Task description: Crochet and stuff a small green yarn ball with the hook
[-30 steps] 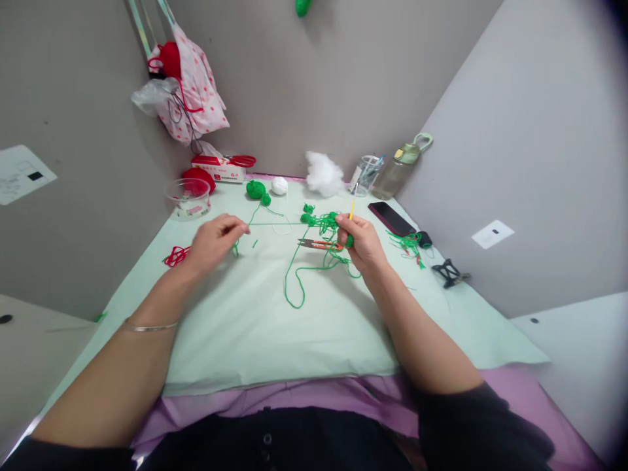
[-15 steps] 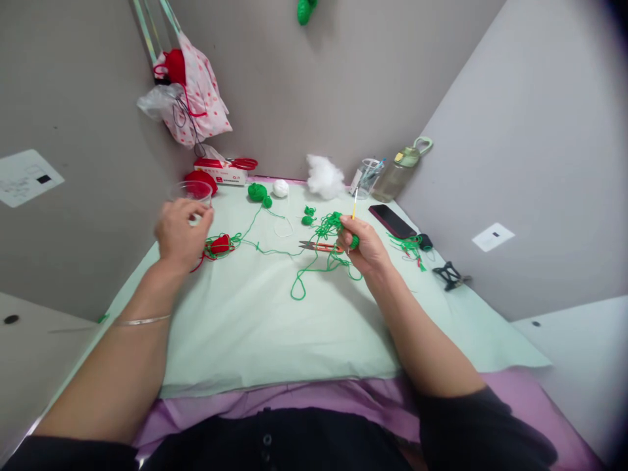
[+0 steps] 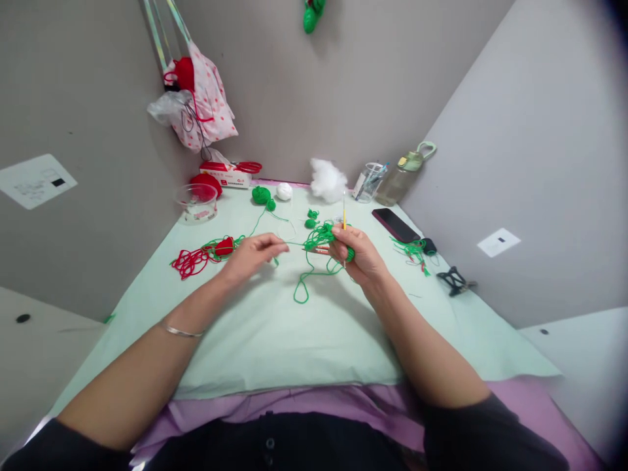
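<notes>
Green yarn [image 3: 318,235] stretches between the left hand [image 3: 252,258], its fingers narrowed on a strand, and the right hand [image 3: 362,256], closed around a yellow hook [image 3: 344,218] and a small green piece [image 3: 350,254]. That piece looks partly worked, with plenty of yarn in loose loops below and beside it, though how much of it is finished I cannot tell. The pale-green-covered table [image 3: 279,347] also carries tangled red yarn [image 3: 189,263], white stuffing [image 3: 328,181] and a phone [image 3: 395,225], tucked between grey walls [image 3: 373,85] with a spotted bag [image 3: 210,98] hanging at the left.
</notes>
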